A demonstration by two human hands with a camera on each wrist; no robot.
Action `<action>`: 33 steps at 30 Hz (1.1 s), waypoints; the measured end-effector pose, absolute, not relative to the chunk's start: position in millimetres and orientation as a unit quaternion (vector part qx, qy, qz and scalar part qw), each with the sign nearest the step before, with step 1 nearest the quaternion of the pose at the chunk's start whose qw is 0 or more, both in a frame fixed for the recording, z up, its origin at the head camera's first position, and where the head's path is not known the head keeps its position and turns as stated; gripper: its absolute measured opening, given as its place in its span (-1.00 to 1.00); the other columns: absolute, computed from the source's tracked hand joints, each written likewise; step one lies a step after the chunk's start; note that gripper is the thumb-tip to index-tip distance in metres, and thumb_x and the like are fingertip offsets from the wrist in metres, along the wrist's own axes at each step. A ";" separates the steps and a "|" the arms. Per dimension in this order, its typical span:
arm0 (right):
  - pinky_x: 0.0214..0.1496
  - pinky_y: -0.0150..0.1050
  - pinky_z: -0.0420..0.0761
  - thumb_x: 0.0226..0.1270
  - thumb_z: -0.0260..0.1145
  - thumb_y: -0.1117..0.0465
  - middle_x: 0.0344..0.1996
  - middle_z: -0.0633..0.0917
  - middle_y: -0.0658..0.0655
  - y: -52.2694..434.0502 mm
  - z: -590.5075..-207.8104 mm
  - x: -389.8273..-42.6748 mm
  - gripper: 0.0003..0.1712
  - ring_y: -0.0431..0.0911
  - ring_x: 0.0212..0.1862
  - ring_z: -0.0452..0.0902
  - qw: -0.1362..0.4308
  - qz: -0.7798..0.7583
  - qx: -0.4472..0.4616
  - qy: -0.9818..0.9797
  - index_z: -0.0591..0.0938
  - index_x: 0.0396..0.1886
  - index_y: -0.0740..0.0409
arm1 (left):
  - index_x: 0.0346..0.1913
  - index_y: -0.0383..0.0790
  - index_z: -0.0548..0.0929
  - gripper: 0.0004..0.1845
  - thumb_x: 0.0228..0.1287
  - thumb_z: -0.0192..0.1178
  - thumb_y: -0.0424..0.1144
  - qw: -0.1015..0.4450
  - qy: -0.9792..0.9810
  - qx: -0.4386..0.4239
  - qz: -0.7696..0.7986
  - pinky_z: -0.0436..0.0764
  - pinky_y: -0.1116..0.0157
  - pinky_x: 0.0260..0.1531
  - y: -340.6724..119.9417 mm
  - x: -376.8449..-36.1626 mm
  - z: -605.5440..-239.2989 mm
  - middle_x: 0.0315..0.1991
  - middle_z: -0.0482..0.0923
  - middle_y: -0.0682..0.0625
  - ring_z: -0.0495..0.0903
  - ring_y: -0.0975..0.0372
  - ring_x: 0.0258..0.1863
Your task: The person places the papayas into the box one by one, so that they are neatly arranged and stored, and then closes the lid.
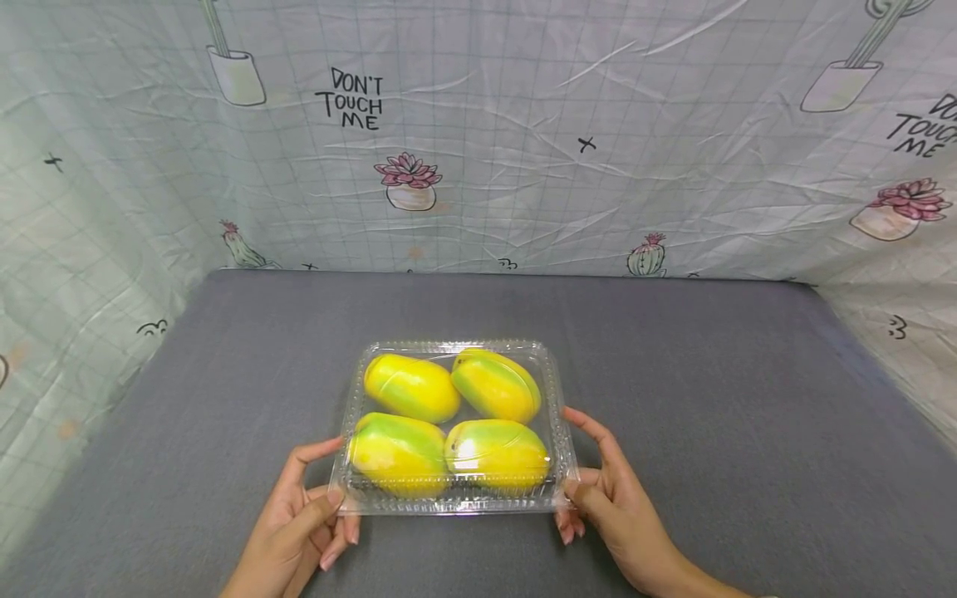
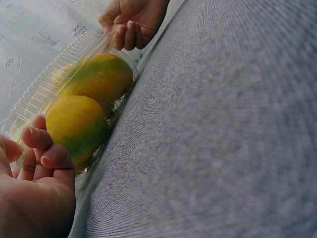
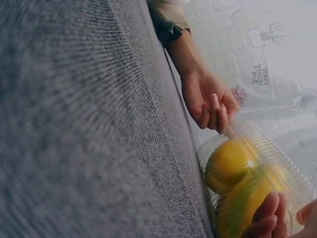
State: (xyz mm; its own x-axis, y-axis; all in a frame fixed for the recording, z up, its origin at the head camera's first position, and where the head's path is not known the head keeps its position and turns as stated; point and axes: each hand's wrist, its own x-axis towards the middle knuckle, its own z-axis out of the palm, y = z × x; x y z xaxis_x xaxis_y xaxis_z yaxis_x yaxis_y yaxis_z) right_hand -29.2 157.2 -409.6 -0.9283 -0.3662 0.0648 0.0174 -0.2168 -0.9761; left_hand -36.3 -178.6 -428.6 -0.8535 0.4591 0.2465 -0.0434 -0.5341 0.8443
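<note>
A clear plastic clamshell box [image 1: 456, 505] lies on the grey tabletop with its lid down. Inside, several yellow-green mangoes [image 1: 411, 388] sit in two rows. My left hand [image 1: 302, 507] pinches the near left corner of its rim, thumb on top and forefinger along the side. At the near right corner, my right hand [image 1: 613, 498] grips the rim the same way. The left wrist view shows the box's ribbed side [image 2: 37, 96] and both hands at its corners. From the right wrist, the left hand's curled fingers [image 3: 214, 113] appear at the far corner.
Grey cloth [image 1: 710, 374] covers the table around the box. Behind and on both sides hangs a pale curtain [image 1: 508, 166] printed with cacti and lettering, meeting the table's back edge.
</note>
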 end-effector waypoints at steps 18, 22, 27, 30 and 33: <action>-0.68 -0.22 0.44 0.22 -0.09 0.59 -0.69 0.38 0.41 156.6 -409.0 -29.3 -0.18 0.01 -0.67 0.29 0.127 -0.782 -0.161 0.589 -0.15 0.37 0.04 | 0.30 -0.23 -0.11 -0.50 0.33 -0.46 -0.59 0.154 0.449 0.229 0.850 0.04 0.19 -0.81 -179.5 -37.0 -428.5 -0.49 0.54 -0.11 0.02 -0.01 -0.78; -0.65 -0.26 0.42 0.23 -0.05 0.55 -0.67 0.45 0.22 156.7 -408.0 -28.2 -0.18 -0.08 -0.64 0.31 0.141 -0.781 -0.128 0.595 -0.12 0.37 -0.05 | 0.30 -0.24 -0.12 -0.49 0.32 -0.47 -0.60 0.155 0.438 0.236 0.853 0.04 0.18 -0.81 -178.9 -36.9 -429.0 -0.48 0.54 -0.12 0.02 -0.01 -0.78; -0.61 -0.33 0.42 0.22 0.01 0.51 -0.63 0.48 0.12 154.7 -405.1 -24.3 -0.19 -0.15 -0.58 0.36 0.143 -0.779 -0.086 0.604 -0.07 0.35 -0.10 | 0.30 -0.26 -0.14 -0.49 0.31 -0.50 -0.61 0.158 0.425 0.249 0.856 0.03 0.17 -0.82 -178.2 -37.2 -430.4 -0.47 0.53 -0.14 0.04 -0.01 -0.78; -0.64 -0.30 0.35 0.20 0.01 0.52 -0.65 0.47 0.11 153.4 -403.8 -22.6 -0.18 -0.16 -0.59 0.35 0.133 -0.783 -0.079 0.602 -0.05 0.35 -0.07 | 0.29 -0.27 -0.16 -0.48 0.30 -0.51 -0.63 0.156 0.423 0.262 0.853 0.03 0.16 -0.83 -177.9 -37.8 -431.7 -0.46 0.52 -0.17 0.06 0.00 -0.78; -0.67 -0.27 0.23 0.16 0.02 0.54 -0.66 0.46 0.09 152.7 -402.9 -21.5 -0.17 -0.17 -0.61 0.33 0.129 -0.786 -0.066 0.601 -0.02 0.35 -0.06 | 0.28 -0.29 -0.18 -0.48 0.29 -0.53 -0.64 0.155 0.422 0.277 0.849 0.04 0.15 -0.85 -177.6 -38.5 -433.2 -0.46 0.52 -0.19 0.08 0.01 -0.78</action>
State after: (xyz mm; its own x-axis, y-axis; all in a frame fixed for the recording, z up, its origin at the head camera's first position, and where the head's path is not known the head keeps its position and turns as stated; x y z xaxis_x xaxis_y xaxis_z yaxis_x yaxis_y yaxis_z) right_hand -21.5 152.7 -402.9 -0.9582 -0.2813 -0.0516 0.1236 -0.2448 -0.9617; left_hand -38.5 -177.6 -433.2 -0.7990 0.4961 0.3398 -0.0291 -0.5963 0.8022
